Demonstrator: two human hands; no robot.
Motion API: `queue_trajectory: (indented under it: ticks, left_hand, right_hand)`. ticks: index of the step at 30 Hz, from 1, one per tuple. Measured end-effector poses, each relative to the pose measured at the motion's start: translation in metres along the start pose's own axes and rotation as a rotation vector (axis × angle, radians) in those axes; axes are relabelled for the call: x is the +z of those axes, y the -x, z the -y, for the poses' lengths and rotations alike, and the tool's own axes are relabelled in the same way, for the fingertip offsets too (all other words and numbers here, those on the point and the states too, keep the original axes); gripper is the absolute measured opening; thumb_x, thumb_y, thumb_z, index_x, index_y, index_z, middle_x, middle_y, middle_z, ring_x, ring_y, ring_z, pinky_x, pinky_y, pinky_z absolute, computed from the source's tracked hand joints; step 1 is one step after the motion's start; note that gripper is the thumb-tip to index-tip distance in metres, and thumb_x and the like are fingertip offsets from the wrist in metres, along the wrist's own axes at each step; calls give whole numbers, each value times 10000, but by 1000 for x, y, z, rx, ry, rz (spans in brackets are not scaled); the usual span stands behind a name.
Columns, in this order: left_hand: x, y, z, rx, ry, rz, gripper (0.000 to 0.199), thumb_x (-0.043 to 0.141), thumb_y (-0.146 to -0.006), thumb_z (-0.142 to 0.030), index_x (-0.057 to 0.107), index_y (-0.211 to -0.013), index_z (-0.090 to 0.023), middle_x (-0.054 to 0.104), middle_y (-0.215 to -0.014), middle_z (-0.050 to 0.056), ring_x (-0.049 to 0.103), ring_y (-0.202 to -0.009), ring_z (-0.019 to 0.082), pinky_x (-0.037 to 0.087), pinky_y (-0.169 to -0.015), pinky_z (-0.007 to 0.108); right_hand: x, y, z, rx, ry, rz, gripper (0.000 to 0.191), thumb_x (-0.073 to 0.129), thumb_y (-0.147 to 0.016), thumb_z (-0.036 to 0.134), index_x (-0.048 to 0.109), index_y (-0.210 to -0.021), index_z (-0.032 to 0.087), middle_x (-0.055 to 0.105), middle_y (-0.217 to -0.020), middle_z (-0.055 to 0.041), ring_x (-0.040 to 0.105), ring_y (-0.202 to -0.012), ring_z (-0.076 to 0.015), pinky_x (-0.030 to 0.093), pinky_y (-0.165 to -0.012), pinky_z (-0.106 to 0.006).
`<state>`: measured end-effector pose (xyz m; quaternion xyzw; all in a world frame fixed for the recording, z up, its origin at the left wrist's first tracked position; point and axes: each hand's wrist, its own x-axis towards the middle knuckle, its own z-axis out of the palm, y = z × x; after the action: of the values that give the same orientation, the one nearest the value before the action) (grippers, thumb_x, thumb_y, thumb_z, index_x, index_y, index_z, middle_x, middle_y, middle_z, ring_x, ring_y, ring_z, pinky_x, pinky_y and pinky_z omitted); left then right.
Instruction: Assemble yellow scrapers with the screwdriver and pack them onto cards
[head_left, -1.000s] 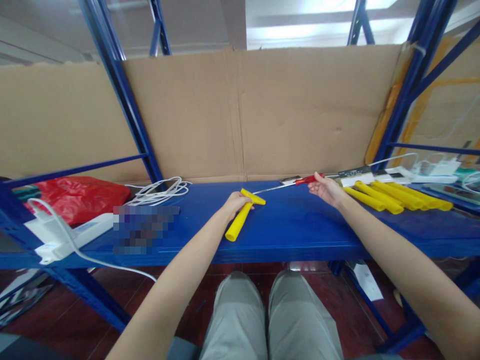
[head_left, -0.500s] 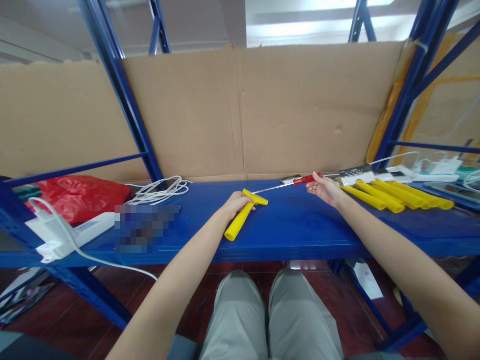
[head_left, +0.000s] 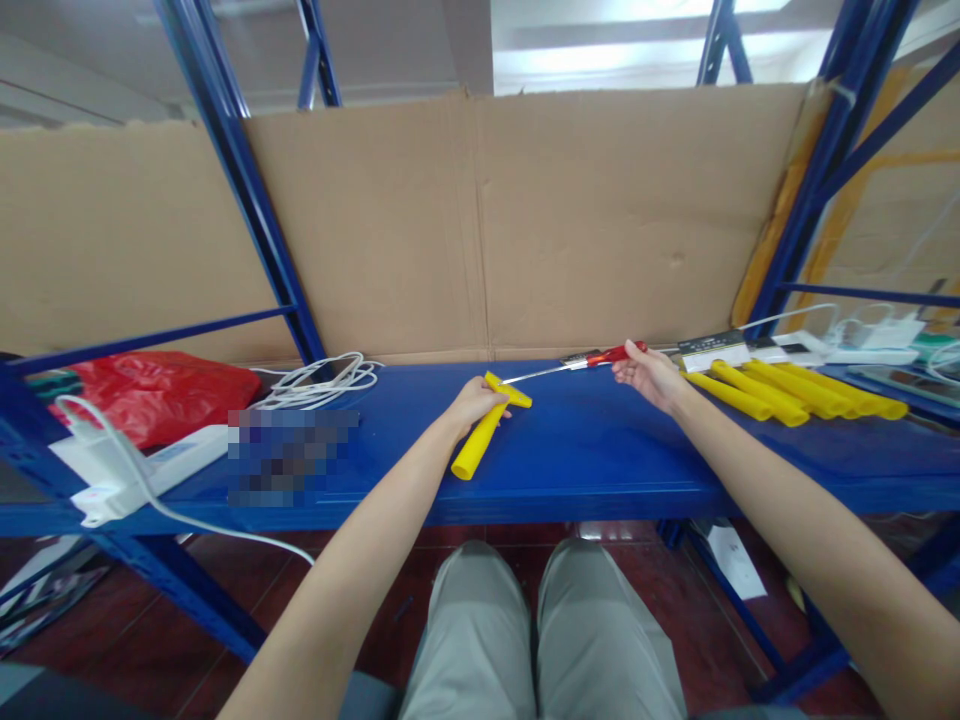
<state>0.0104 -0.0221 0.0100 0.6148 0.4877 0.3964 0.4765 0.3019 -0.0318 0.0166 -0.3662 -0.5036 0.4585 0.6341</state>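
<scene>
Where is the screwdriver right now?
In the head view, the screwdriver is right of centre over the blue shelf, its handle in the right hand, its shaft reaching left to the yellow T-piece.

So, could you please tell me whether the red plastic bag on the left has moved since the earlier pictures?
No, the red plastic bag has not visibly shifted either way, judged against the blue metal rack post to its right.
</scene>
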Motion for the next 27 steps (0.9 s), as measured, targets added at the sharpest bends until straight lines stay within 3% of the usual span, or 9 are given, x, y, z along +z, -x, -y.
queue_trajectory:
  ticks: [4,9,15,21,27]
  left_hand:
    - [0,0,0,92,17,-15,357,657,-738,-34,458,-1019,-128,686,-948,112,667,-699,140,552,-689,304]
    - [-2,-9,6,208,-68,-83,420,682,-664,-1,488,-1017,-122,602,-1180,159,652,-909,172,513,-845,346]
    - [-3,-16,13,246,-265,-119,447,629,-694,-44,503,-1117,-117,599,-1218,159,650,-831,163,519,-768,311]
    - [-3,-15,13,331,-421,-122,446,626,-690,-72,537,-1125,-117,639,-1176,137,653,-834,182,510,-782,310]
    - [-5,-23,19,305,-443,-172,463,633,-694,-89,528,-1144,-126,618,-1218,158,664,-902,208,512,-803,321]
  right_hand:
    - [1,1,3,-75,18,-23,295,661,-822,419,571,-687,174,631,-576,-10,556,-493,-89,479,-506,-198]
    - [2,2,2,-58,45,-52,281,680,-810,398,563,-687,174,620,-582,-10,545,-481,-88,470,-473,-196]
    - [4,0,1,44,27,-95,198,648,-848,268,553,-704,169,611,-566,-7,541,-461,-77,464,-455,-175]
    - [-1,0,-2,119,140,-197,173,645,-852,268,516,-768,188,604,-512,8,508,-378,-80,423,-397,-176]
    - [2,4,5,318,137,-104,265,451,-956,232,547,-720,158,609,-523,-32,527,-408,-89,455,-425,-188]
